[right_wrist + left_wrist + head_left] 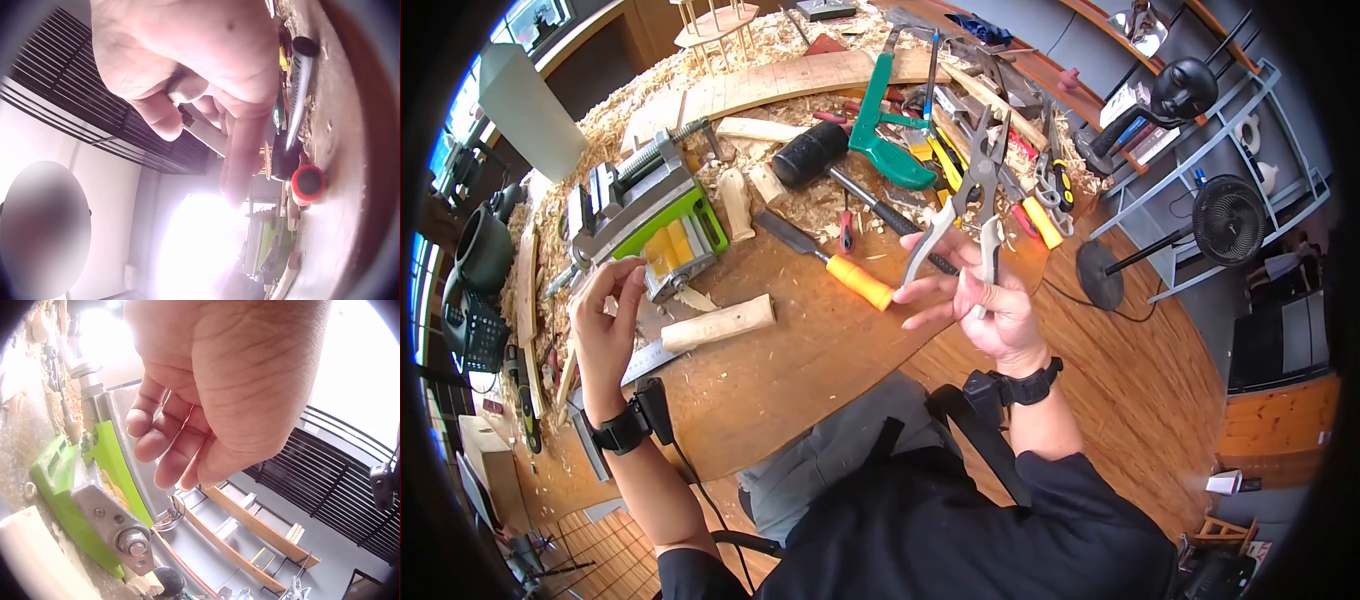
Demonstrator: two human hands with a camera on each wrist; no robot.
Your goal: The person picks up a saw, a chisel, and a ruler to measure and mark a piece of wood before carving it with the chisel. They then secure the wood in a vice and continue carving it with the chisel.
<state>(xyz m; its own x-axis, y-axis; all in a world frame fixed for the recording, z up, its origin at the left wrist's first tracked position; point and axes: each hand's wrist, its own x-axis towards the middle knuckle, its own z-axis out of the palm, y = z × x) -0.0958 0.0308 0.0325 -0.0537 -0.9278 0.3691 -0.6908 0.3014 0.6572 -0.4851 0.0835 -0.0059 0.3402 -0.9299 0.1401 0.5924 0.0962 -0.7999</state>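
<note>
My right hand (pixel 1002 318) holds a pair of long-nosed pliers (pixel 980 178) by one pale grey handle, thumb across it. The pliers point up and away over the table's right part, handles spread and jaws parted. In the right wrist view the palm hides most of the pliers. My left hand (pixel 607 312) is raised by the green and grey vise (pixel 712 222), fingers loosely bent and holding nothing. In the left wrist view its fingertips hang beside the vise's green side (pixel 119 469). A whittled wood piece (pixel 718 322) lies on a steel ruler (pixel 647 361) nearby.
An orange-handled chisel (pixel 860 283) and a black mallet (pixel 812 155) lie mid-table. Beyond them are a green-handled saw (pixel 890 150), several other tools and wood shavings (pixel 625 110). A black fan (pixel 1228 220) stands at right.
</note>
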